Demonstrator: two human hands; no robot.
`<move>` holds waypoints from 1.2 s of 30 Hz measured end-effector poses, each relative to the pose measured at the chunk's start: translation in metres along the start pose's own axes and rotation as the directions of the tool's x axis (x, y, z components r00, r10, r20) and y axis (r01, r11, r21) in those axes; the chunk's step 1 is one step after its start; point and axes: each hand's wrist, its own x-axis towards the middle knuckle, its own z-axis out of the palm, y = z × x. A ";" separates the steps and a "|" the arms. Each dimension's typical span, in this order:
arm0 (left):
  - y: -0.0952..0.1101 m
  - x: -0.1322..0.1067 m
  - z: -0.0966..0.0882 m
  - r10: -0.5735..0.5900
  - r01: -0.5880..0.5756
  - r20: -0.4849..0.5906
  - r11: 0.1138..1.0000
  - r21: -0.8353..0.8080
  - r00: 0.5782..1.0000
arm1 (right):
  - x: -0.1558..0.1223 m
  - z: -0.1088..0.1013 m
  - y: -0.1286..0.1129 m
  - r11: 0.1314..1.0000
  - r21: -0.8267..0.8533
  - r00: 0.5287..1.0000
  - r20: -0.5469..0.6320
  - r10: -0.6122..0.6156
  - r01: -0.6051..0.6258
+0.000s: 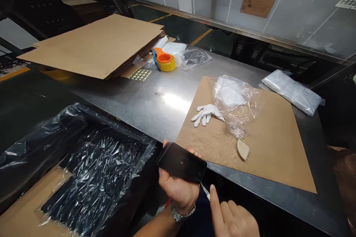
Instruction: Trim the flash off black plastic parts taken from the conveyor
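My left hand (180, 190) is wrapped round a black rectangular plastic part (180, 163) with rounded corners and a small pale spot near its middle. The part is held tilted just off the table's near edge. In my right hand (230, 214) is a slim tool with a white handle and a thin metal blade, seemingly a small trimming knife (205, 190). My index finger lies along its handle, and the blade tip meets the lower right corner of the black part. Most of the handle is hidden inside my right hand.
Cardboard (269, 148) covers the right of the metal table (147, 107), bearing a white glove (208, 114), a plastic bag (230, 92) and a beige wedge-shaped block (243, 149). Behind are a tape dispenser (164, 60) and stacked cardboard sheets (102, 44). A lined bin (105, 177) of wrapped parts stands left.
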 end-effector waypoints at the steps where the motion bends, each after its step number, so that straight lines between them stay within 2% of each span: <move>1: -0.001 0.000 -0.001 0.007 -0.006 -0.007 1.000 0.009 1.000 | 0.000 -0.001 0.000 1.000 -0.010 1.000 0.000 0.004 -0.004; 4: -0.004 0.001 -0.003 0.003 0.001 -0.065 0.998 0.056 0.998 | 0.001 -0.002 0.000 1.000 -0.025 1.000 0.005 0.013 -0.013; 7: -0.005 0.002 -0.004 -0.048 0.060 -0.125 0.993 0.099 0.991 | 0.001 0.000 0.003 1.000 -0.008 1.000 0.001 -0.006 0.006; 9: -0.004 0.003 -0.004 -0.116 0.131 -0.131 0.986 0.105 0.985 | 0.000 0.002 0.006 0.996 0.089 1.000 0.015 -0.011 0.010; 11: -0.002 0.003 -0.002 -0.188 0.200 -0.119 0.975 0.097 0.975 | -0.001 0.003 0.010 0.967 0.250 0.994 0.102 0.030 -0.055; 14: 0.003 0.004 0.002 -0.245 0.255 -0.106 0.963 0.085 0.964 | -0.002 0.003 0.018 0.861 0.436 0.948 0.284 0.144 -0.262; 16: 0.006 0.004 0.004 -0.265 0.275 -0.115 0.957 0.086 0.957 | -0.001 0.001 0.022 0.775 0.512 0.914 0.352 0.203 -0.370; 22: 0.005 0.005 0.008 -0.370 0.389 -0.150 0.912 0.129 0.917 | 0.004 -0.011 0.027 0.580 0.637 0.852 0.471 0.229 -0.508; 25: 0.004 0.003 0.009 -0.402 0.421 -0.149 0.897 0.136 0.904 | 0.008 -0.013 0.025 0.469 0.712 0.850 0.475 0.227 -0.523; 30: 0.002 -0.004 0.006 -0.470 0.498 -0.180 0.851 0.169 0.864 | 0.019 0.001 0.017 0.371 0.814 0.885 0.343 0.314 -0.447; 32: 0.001 -0.006 0.004 -0.475 0.514 -0.216 0.838 0.185 0.853 | 0.023 0.008 0.013 0.415 0.825 0.914 0.274 0.300 -0.384; 34: -0.001 -0.007 0.003 -0.487 0.531 -0.237 0.827 0.186 0.841 | 0.025 0.014 0.008 0.567 0.782 0.955 0.113 0.276 -0.257; 36: -0.003 -0.006 0.002 -0.508 0.553 -0.245 0.815 0.174 0.826 | 0.024 0.019 0.003 0.749 0.652 0.968 -0.094 0.233 -0.117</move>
